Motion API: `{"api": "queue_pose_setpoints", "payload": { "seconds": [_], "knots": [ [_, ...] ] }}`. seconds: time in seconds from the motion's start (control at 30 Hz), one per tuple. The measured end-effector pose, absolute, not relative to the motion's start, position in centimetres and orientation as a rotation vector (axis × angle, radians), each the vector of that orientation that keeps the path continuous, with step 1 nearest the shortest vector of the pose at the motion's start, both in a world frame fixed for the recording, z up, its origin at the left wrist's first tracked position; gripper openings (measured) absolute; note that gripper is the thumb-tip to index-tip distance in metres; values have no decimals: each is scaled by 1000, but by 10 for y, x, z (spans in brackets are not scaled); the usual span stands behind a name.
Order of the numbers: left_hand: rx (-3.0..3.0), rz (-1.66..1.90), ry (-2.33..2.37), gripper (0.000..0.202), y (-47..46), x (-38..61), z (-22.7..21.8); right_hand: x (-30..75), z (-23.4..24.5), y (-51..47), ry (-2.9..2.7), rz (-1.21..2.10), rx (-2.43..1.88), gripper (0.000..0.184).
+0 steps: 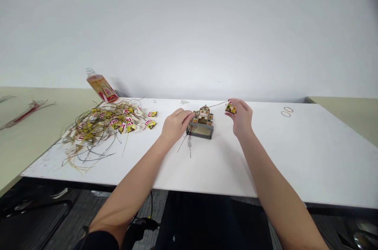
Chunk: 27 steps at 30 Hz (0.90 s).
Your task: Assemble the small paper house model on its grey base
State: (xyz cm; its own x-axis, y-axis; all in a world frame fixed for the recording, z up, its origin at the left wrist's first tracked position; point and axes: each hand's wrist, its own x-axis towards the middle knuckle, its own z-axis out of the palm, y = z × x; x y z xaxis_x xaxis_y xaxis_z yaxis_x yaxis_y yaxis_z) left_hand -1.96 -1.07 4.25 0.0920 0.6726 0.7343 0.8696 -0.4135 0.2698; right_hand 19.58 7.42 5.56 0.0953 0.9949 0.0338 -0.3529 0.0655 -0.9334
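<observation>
A small model house with a brown-and-cream front stands on a grey frame-like base in the middle of the table. Several dark and red wires come out at its front left. At the model's left side, my left hand is closed in a pinch, apparently on a thin wire that stretches behind the roof. My right hand, right of the model, grips a small yellow printed house piece at that wire's other end. Its fingers partly cover the piece.
On the left lies a tangled heap of wired yellow, red and white pieces. A bottle with amber liquid leans behind it. Two thin rings lie right on the white table. Reddish wires rest on the left side table.
</observation>
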Motion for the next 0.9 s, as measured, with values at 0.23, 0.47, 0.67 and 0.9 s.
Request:
{"api": "queue_pose_setpoints", "payload": {
  "seconds": [0.23, 0.47, 0.67, 0.9],
  "knots": [
    [-2088, -1349, -1419, 16, -11, -17, 44, 205, 57, 78, -959, 1555, -1115, 26],
    [-2147, -1535, -1173, 16, -14, -12, 45, 191, 52, 61, -1530, 1285, -823, 18],
    [-2232, -1370, -1093, 16, -9, -9, 37, 185, 42, 50, -2076, 595, -702, 32],
    [-2181, -1292, -1088, 17, -9, -5, 34, 180, 36, 50, -2115, 299, -601, 29]
  ]
}}
